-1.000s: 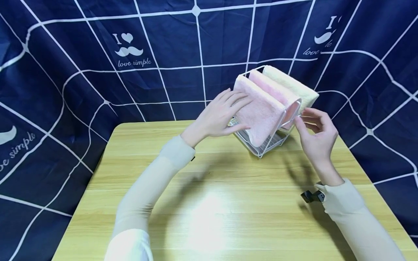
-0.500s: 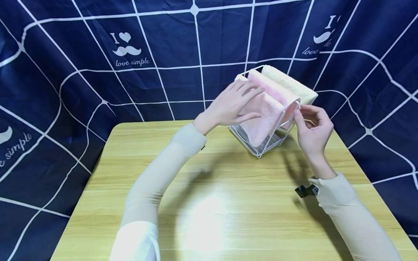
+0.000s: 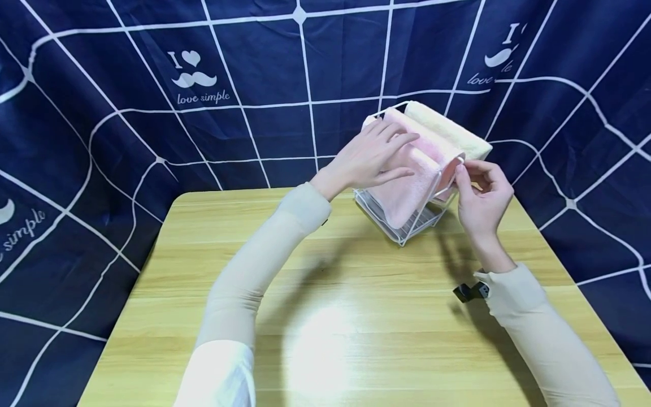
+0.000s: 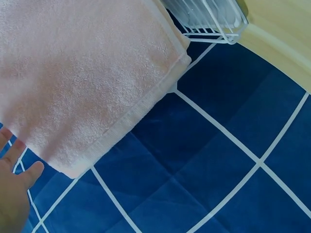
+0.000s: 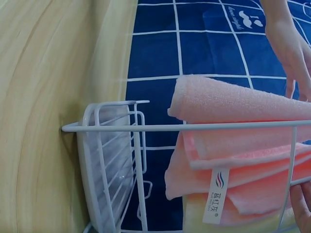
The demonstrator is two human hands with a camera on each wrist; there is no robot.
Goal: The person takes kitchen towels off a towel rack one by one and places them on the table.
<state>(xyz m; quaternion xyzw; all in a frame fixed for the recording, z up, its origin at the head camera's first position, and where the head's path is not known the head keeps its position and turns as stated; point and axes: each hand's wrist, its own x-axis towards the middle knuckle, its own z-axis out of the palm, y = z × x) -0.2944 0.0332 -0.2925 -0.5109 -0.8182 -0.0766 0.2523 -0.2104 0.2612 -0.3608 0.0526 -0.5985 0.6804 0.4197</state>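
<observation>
A white wire rack (image 3: pixel 402 241) stands at the table's back right with towels draped over its bars. Frontmost hangs a light pink towel (image 3: pixel 404 200), behind it a deeper pink towel (image 3: pixel 434 138), then a cream towel (image 3: pixel 458 133). My left hand (image 3: pixel 373 155) lies with spread, fairly straight fingers over the front towel's upper part; in the left wrist view this towel (image 4: pixel 87 73) fills the upper left beside the hand (image 4: pixel 14 189). At the rack's right end, my right hand (image 3: pixel 483 198) pinches the wire frame with thumb and fingers, its fingertips (image 5: pixel 302 201) at the right wrist view's edge.
In the rack's base sits a pale tray (image 5: pixel 87 170). A white label (image 5: pixel 216 196) hangs from a pink towel. The wooden table (image 3: pixel 244 249) ends against a dark blue curtain (image 3: pixel 264 135) with white lines. A black camera (image 3: pixel 470 292) shows at the right wrist.
My left hand has moved right and slightly up across the front towel. My right hand has shifted a little left and up along the rack's end. The rack and towels keep nearly the same place.
</observation>
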